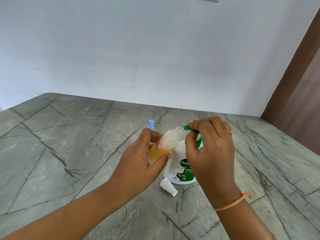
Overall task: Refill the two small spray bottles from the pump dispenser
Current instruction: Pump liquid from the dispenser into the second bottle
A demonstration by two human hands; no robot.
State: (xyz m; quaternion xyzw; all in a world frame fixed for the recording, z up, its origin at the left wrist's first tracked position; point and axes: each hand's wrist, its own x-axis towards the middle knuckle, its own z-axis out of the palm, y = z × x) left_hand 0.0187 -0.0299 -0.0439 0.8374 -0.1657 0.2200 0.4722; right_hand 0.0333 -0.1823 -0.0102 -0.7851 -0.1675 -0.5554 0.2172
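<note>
My left hand [138, 158] grips a small clear spray bottle [166, 142], uncapped, tilted with its open neck against the green pump nozzle [187, 127]. Orange liquid fills its lower part. My right hand [209, 149] holds the green pump head of the white pump dispenser [178, 167], fingers curled round it. The dispenser stands on the counter. A white spray cap [168, 186] lies on its side in front of the dispenser. Behind my left hand a second spray bottle shows only its blue spray top [150, 124].
The grey marbled counter [69, 153] runs back to a white wall [155, 58]. A brown wooden panel [297, 94] stands at the right edge.
</note>
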